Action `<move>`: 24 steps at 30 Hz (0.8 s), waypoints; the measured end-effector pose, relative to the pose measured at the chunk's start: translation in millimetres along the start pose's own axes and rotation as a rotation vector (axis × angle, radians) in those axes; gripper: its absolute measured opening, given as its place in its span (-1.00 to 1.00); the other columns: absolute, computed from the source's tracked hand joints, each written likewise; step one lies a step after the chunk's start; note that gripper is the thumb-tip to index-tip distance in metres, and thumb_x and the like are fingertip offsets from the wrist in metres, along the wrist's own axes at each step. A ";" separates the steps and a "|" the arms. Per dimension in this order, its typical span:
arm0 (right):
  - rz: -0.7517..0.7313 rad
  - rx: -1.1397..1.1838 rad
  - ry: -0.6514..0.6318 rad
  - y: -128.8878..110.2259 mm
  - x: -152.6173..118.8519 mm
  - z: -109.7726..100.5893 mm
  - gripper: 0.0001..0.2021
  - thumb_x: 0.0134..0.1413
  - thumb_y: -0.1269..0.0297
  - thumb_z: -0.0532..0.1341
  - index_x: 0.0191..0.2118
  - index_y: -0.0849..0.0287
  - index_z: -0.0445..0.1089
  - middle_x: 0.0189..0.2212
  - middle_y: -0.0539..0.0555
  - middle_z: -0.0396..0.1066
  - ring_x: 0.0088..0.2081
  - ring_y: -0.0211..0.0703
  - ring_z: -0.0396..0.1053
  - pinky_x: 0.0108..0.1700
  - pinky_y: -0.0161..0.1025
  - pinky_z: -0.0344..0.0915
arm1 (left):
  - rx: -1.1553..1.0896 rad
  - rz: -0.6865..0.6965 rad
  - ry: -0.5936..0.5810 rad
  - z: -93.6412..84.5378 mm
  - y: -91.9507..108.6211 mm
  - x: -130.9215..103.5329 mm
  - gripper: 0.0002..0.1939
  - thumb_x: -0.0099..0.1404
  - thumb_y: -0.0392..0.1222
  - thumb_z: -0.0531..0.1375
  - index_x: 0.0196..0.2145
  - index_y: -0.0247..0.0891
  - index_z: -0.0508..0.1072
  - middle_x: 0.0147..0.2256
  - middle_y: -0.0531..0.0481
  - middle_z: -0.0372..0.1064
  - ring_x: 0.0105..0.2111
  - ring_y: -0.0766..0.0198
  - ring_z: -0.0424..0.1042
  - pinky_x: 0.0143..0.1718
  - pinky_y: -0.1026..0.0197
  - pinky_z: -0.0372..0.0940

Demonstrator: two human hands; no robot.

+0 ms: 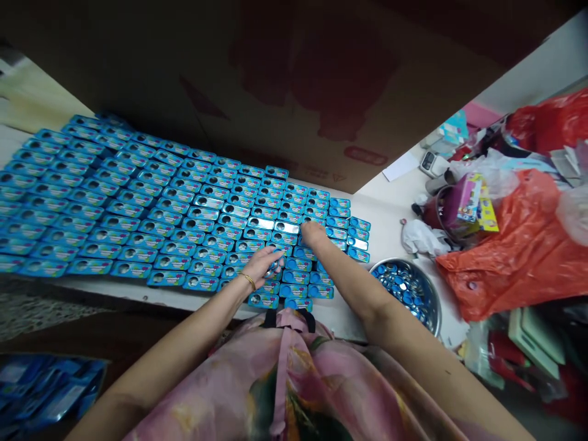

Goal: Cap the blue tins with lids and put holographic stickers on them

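Right hand: the right hand (pixel 313 233) is laid fingers-down on a blue tin (pixel 316 220) in the grid; whether anything is pinched under the fingertips cannot be told.
Left hand: the left hand (pixel 265 262) is loosely curled around a few small shiny discs (pixel 277 265), held just above the near rows.
Step in hand, as judged: round pieces appear to be set into the tins one by one; it is best done by pressing squarely over the round window, with the neighbouring tins left undisturbed.
Tin position: the touched tin is found at the right end of the grid, a few rows in from the near edge of the white table (pixel 390 202).
Tin direction: its long axis is laid left to right, tilted slightly like its row, with the face turned up.
Grid: the tins (pixel 138 202) are packed edge to edge in slanted rows.
Bowl: a metal bowl (pixel 435 306) of blue-and-silver discs is placed just right of the grid.
Behind: a cardboard sheet (pixel 275 79) is stood up.
Far right: red plastic bags (pixel 519 251) are heaped.
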State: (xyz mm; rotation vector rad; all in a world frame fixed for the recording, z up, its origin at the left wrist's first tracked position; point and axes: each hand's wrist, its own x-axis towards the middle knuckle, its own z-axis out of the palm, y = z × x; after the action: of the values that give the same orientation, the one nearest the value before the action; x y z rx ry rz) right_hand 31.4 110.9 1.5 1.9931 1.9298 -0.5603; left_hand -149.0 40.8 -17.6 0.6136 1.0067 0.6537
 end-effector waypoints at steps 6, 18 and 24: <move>-0.286 0.586 0.175 -0.9 -41.5 27.1 -0.67 0.00 0.14 0.16 -0.09 0.13 0.35 -0.28 0.03 0.42 -0.25 -0.22 0.36 -0.22 -0.32 0.25 | 0.082 0.000 0.144 0.0 -7.3 3.4 -0.65 -0.08 -0.04 0.30 -0.39 -0.31 0.37 -0.58 0.04 0.30 -0.69 0.44 0.26 -0.74 0.44 0.06; -0.278 0.943 0.111 -0.5 -39.0 21.2 -0.78 0.05 0.19 0.07 -0.26 0.19 0.34 -0.44 -0.04 0.38 -0.46 -0.31 0.36 -0.40 -0.38 0.27 | -0.269 -0.135 -0.026 5.2 0.5 8.2 -0.72 0.07 -0.10 0.22 -0.33 -0.36 0.36 -0.55 0.03 0.26 -0.67 0.49 0.23 -0.82 0.49 -0.10; -0.036 0.264 0.263 17.0 -10.9 -1.8 -0.75 0.07 0.16 0.06 -0.30 0.20 0.39 -0.34 0.13 0.43 -0.24 -0.14 0.37 -0.26 -0.31 0.22 | -0.406 -0.175 -0.013 -12.8 5.4 4.8 -0.78 0.11 -0.16 0.19 -0.32 -0.35 0.35 -0.55 0.06 0.23 -0.67 0.50 0.22 -0.83 0.50 -0.12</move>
State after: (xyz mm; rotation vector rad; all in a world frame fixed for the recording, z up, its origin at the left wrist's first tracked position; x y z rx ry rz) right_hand 48.3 101.5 7.5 2.2984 2.1435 -0.6164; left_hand -159.8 49.9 -21.5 0.1713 0.8709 0.6739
